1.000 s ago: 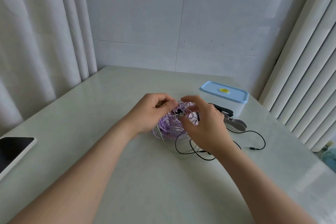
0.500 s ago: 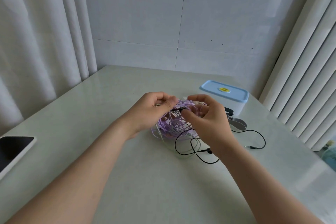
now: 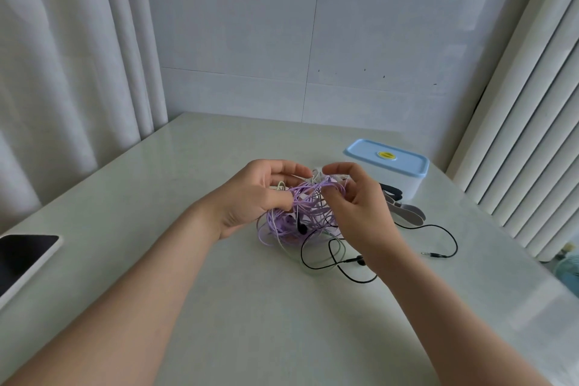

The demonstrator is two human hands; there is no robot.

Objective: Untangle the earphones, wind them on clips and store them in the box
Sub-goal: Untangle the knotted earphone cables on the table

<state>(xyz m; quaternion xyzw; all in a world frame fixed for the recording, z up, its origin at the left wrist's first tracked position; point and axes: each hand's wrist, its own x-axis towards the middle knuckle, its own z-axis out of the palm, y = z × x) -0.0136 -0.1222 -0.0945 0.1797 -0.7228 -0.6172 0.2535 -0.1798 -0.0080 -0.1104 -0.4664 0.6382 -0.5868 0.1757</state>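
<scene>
Pale table [image 3: 266, 323], tangled earphones [image 3: 302, 211], white curtains [image 3: 62, 72], tiled wall [image 3: 313, 41]

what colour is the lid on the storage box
Light blue lid with a yellow sticker, seen in the head view.

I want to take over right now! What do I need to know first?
Left hand: pinches purple strands of the tangle.
Right hand: pinches strands at the tangle's top.
The tangle is mid-table, with purple, white and black cables mixed. One black cable trails off to the right, its plug lying free.
The clips lie behind the right hand, beside the box, which has its lid on.
Done: no earphone is free or wound yet.
Left: untangle them, wind each on a clip, open the box and store them.
</scene>
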